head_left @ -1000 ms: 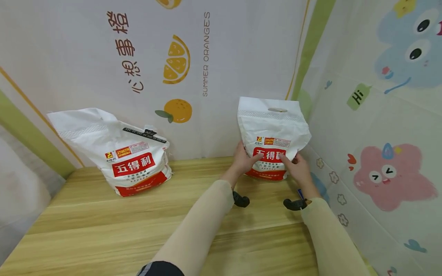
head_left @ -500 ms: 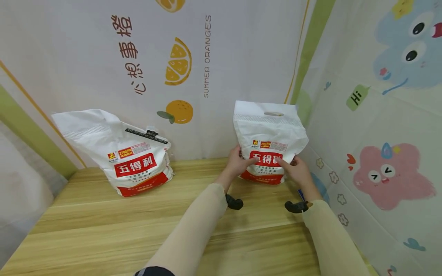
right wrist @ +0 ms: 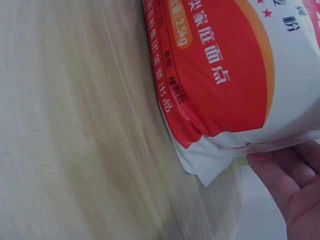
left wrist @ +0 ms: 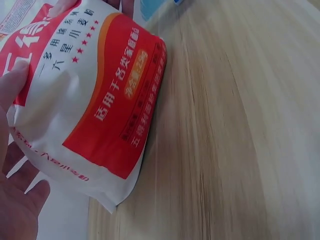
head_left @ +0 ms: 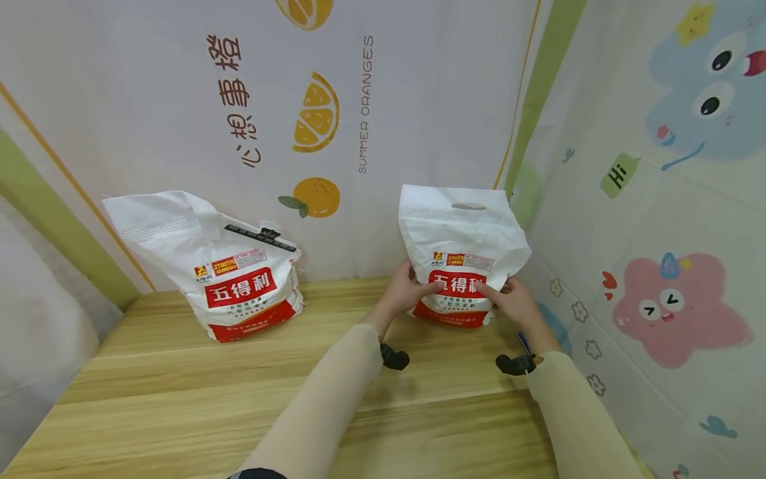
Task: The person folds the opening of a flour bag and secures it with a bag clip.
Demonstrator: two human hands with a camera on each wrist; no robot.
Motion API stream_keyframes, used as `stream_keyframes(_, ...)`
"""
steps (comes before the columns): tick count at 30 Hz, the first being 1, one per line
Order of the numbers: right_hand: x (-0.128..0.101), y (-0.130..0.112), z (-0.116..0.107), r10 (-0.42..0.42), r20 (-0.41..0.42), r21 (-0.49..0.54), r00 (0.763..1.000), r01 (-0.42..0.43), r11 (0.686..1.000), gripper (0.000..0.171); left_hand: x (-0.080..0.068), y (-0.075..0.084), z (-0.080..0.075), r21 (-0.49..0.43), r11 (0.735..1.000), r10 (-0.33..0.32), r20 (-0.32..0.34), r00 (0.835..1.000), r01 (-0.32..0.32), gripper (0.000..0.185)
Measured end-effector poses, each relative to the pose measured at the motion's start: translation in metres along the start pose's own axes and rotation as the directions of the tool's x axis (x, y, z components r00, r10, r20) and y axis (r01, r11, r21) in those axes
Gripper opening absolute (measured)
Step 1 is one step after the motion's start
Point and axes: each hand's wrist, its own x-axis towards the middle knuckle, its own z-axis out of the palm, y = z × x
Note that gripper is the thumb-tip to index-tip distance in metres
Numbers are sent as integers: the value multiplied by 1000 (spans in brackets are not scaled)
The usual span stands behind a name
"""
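A white and red flour bag [head_left: 462, 243] with a cut-out handle stands upright at the back right of the table, near the corner. My left hand [head_left: 404, 291] holds its left side, thumb on the front label. On the opposite side my right hand [head_left: 516, 303] holds the bag, its thumb also on the label. In the left wrist view the bag's printed front [left wrist: 65, 115] is close, its lower edge at the tabletop. The right wrist view shows the right hand's fingers [right wrist: 280, 175] at the bag's side seam. Some fingertips are hidden behind the bag.
Another flour bag [head_left: 245, 279], with a black clip [head_left: 269, 234] near its top, leans at the back left of the wooden table [head_left: 149, 386]. A printed curtain [head_left: 389, 120] hangs behind. A decorated wall covering [head_left: 670, 219] borders the right side.
Both hands have shifted the right flour bag a little to the left and toward me. The camera view has tilted slightly. The left bag has stayed in place.
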Motion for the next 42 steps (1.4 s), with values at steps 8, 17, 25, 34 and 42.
stream_keyframes(8,-1,-2,9,-33,16,-4,999,33,999,80,-8,-8,-19,60,997,39,7,999,-40,67)
stream_keyframes(17,-4,-6,25,-59,52,-22,997,60,998,76,-25,-10,-43,117,993,22,23,999,-25,65)
stream_keyframes(25,-8,-8,38,-88,80,-33,993,91,995,79,-42,-11,-59,165,986,7,16,1000,-9,67)
stream_keyframes(34,-17,-18,51,-107,99,-75,989,115,990,75,-63,-11,-75,200,980,-2,0,1000,2,68)
stream_keyframes(42,-23,-25,66,-85,111,-96,990,95,991,84,-85,-10,-90,229,973,-10,-24,1000,16,68)
